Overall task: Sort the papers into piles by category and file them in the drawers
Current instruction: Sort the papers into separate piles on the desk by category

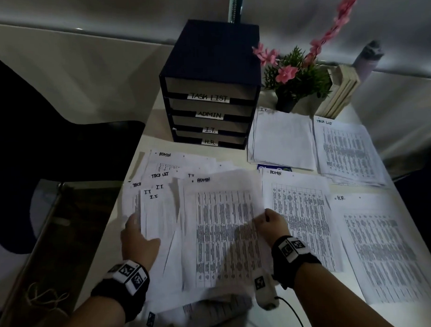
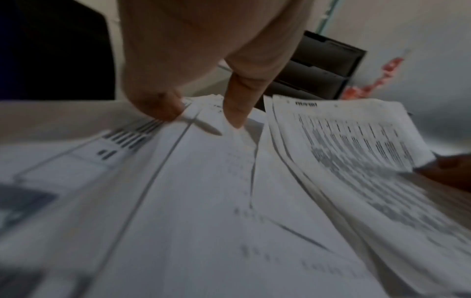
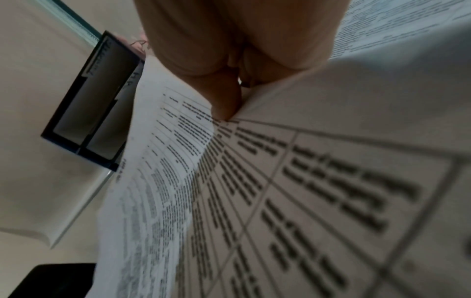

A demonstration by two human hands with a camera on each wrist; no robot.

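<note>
A dark drawer unit [image 1: 210, 90] labelled TASK LIST, ADMIN, I.T. and H.R. stands at the back of the desk. Right of it lie an I.T. pile [image 1: 282, 139] and a TASK LIST pile [image 1: 346, 151]. Nearer me are an ADMIN pile [image 1: 299, 216] and an H.R. pile [image 1: 383, 250]. A loose spread of mixed papers [image 1: 166, 170] covers the desk's left part. My right hand [image 1: 266, 221] pinches the right edge of an ADMIN sheet [image 1: 221, 229] and holds it raised; the thumb [image 3: 224, 104] lies on top. My left hand [image 1: 137, 229] grips I.T. sheets [image 1: 157, 214], its thumb [image 2: 237, 113] pressing on them.
A potted plant with pink flowers [image 1: 294, 79] and a row of books [image 1: 341, 93] stand at the back right. A black chair [image 1: 49, 108] and a glass side table [image 1: 65, 229] are to the left. A black cable [image 1: 291, 312] runs by my right forearm.
</note>
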